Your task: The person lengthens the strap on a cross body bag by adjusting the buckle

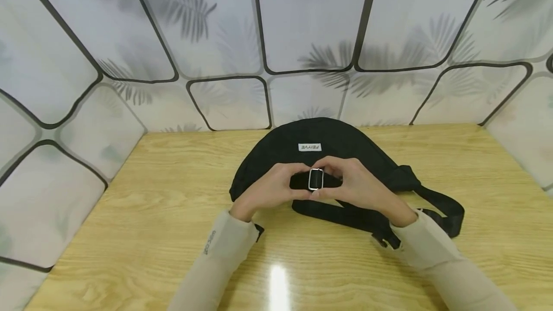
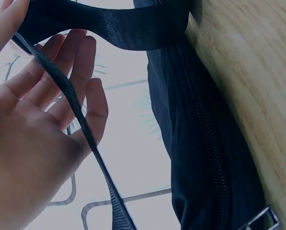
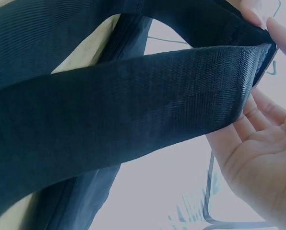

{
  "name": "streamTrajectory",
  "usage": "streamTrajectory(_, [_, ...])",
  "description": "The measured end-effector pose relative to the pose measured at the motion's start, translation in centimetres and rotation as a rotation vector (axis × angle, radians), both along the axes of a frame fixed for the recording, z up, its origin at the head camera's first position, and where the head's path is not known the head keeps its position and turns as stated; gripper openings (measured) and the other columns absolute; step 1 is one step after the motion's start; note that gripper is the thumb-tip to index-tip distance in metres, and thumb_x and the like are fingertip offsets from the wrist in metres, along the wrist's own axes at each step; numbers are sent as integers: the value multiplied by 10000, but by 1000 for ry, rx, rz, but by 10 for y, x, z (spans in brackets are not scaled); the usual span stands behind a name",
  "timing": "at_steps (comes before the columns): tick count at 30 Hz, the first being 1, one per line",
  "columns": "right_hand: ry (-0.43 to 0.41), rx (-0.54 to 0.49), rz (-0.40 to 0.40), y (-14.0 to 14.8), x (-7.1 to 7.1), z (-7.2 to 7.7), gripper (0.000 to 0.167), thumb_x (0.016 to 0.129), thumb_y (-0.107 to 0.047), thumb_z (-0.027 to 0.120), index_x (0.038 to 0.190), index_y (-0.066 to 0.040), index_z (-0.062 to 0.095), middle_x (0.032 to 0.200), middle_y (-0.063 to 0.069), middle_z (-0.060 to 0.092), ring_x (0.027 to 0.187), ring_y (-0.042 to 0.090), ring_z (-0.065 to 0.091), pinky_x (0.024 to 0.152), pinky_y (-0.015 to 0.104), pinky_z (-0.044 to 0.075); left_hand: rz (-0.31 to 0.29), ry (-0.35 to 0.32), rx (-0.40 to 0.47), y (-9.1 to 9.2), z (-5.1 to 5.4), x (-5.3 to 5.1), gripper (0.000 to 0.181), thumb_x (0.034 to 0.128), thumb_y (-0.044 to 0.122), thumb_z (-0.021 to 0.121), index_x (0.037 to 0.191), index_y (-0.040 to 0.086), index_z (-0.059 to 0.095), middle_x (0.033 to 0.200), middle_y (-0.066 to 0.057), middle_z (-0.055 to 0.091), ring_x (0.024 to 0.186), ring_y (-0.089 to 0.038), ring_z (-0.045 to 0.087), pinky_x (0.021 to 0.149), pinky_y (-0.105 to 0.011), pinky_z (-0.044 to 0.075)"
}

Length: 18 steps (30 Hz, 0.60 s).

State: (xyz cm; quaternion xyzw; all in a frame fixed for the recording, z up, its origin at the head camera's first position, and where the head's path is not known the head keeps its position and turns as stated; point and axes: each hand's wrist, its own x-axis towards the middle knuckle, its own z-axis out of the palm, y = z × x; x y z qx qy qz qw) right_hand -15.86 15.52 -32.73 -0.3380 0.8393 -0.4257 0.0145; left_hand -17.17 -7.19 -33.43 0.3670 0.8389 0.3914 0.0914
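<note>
A black crescent-shaped waist bag (image 1: 319, 133) with a white label lies on the table in the head view. In front of it, both hands meet at a silver metal strap slider (image 1: 316, 179) threaded with black webbing. My left hand (image 1: 274, 186) pinches the slider's left side between thumb and fingertip. From the right, my right hand (image 1: 358, 184) pinches its edge the same way. In the left wrist view, the left hand's other fingers (image 2: 80, 62) spread loosely behind the webbing. A wide loop of strap (image 3: 133, 100) crosses the right wrist view, partly covering the bag.
More black strap (image 1: 440, 203) loops over the wooden table (image 1: 151, 234) at the bag's right. A dark clip-like piece (image 1: 386, 240) sits by the right sleeve. A zipper (image 2: 205, 124) runs along the bag. Patterned cloth (image 1: 311, 18) rises behind the table.
</note>
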Motion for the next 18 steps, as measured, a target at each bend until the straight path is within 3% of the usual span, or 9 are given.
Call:
streamTrajectory(5, [-23, -5, 0, 0, 0, 0, 459, 806, -122, 874, 1192, -22, 649, 803, -57, 643, 645, 115, 567, 617, 283, 450, 7, -26, 31, 1, -2, 1, 415, 919, 108, 775, 1298, 7, 637, 1225, -73, 675, 1030, -151, 618, 896, -278, 500])
streamTrajectory(10, [-71, -55, 35, 3, -2, -1, 565, 843, -84, 838, 1301, 61, 541, 832, -12, 630, 684, 135, 588, 644, 280, 494, -3, -48, 42, 3, -2, 1, 421, 925, 132, 774, 1298, 8, 621, 1157, -66, 684, 964, -203, 615, 860, -355, 520])
streamTrajectory(13, [-146, -121, 93, 8, -5, -1, 555, 899, -51, 777, 1343, 100, 480, 877, 40, 642, 723, 154, 597, 703, 287, 515, -1, -51, 60, 4, -2, 2, 417, 915, 135, 785, 1284, 25, 626, 1137, -37, 690, 937, -184, 610, 846, -359, 514])
streamTrajectory(18, [-341, -169, 157, 18, -15, -3, 334, 986, -6, 635, 1265, 130, 511, 933, 79, 668, 749, 139, 579, 718, 264, 475, 18, -63, 92, 2, -1, 1, 434, 888, 132, 812, 1276, 56, 633, 1136, -13, 699, 920, -103, 612, 832, -293, 500])
